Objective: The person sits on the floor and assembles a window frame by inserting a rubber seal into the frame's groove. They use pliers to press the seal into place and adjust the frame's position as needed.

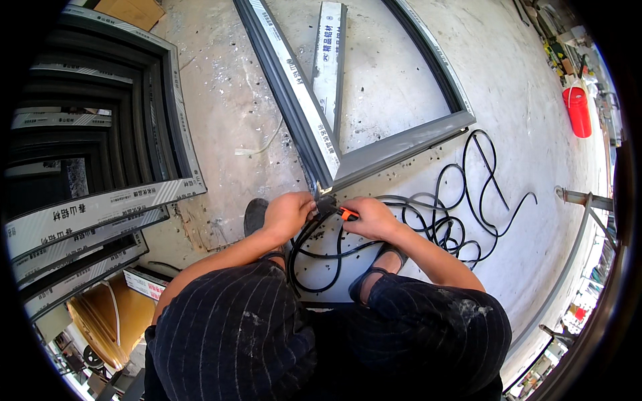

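filling the left side, a stack of dark frames (190, 127) stands beside the person. the left hand (289, 214) has thumb and fingers pinched on the black strip (326, 204), just below the near corner of the gray frame (401, 148) on the floor. close by, an orange-and-black tool (348, 214) sits in the right hand (373, 218), its fingers clamped around it. farther right, the strip's loops sprawl across the floor, then a red bucket (577, 113).

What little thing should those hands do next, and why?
Maybe the right hand should guide the orange tool slowly toward the near corner of the gray frame. It's gripping that tool just below the corner, and the left hand has its fingertips close by, so going slowly seems safer.
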Available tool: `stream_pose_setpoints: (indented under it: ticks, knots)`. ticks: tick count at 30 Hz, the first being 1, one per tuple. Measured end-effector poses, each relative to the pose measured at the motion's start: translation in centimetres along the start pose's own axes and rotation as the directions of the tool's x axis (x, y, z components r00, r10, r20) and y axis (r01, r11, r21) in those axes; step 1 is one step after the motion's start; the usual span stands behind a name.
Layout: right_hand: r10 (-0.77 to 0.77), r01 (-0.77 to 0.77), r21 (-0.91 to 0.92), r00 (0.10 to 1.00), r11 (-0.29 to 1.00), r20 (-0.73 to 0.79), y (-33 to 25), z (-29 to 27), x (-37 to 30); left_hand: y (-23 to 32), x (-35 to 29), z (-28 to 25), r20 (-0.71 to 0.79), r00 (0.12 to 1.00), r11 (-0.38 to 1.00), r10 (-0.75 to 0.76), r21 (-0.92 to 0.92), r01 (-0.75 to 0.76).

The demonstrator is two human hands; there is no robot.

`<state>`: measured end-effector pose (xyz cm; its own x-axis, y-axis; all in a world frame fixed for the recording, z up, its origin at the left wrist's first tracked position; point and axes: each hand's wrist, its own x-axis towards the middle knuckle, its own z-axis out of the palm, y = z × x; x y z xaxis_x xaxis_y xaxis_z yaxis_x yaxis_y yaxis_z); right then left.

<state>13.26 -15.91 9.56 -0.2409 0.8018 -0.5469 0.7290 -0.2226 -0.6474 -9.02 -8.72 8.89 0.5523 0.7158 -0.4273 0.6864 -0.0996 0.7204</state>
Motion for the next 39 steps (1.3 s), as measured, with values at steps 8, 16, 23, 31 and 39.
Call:
stream_pose_setpoints:
  ticks: [8, 16, 23, 31, 39]
  knots:
    - [0.029, -0.033, -0.037, 0.995, 0.999, -0.098, -1.0, -0.2, -0.5, 0.3, -0.1, -0.1, 0.024, 0.997, 0.986, -0.077, -0.15, 0.08]
    - [0.016, -0.012, 0.048, 0.996, 0.999, -0.088, 0.1, -0.2, -0.4, 0.2, -0.1, -0.4, 0.025, 0.999, 0.979, -0.028, -0.2, 0.033]
    - [-0.055, 0.06, 0.106, 0.997, 0.993, -0.049, 0.8, 0.0, 0.1, 1.2, -0.2, -1.2, 0.029, 1.0, 0.997, -0.004, -0.076, 0.007]
    - [-0.067, 0.069, 0.024, 0.996, 0.997, -0.061, -0.2, -0.8, 0.0, 1.0, -0.1, -0.9, -0.037, 0.996, 0.994, 0.085, 0.066, -0.083]
    - [-0.104, 0.096, -0.097, 0.991, 0.991, -0.08, -0.3, -0.6, 0.2, 0.7, 0.0, -0.7, -0.024, 0.996, 0.993, 0.082, 0.083, -0.08]
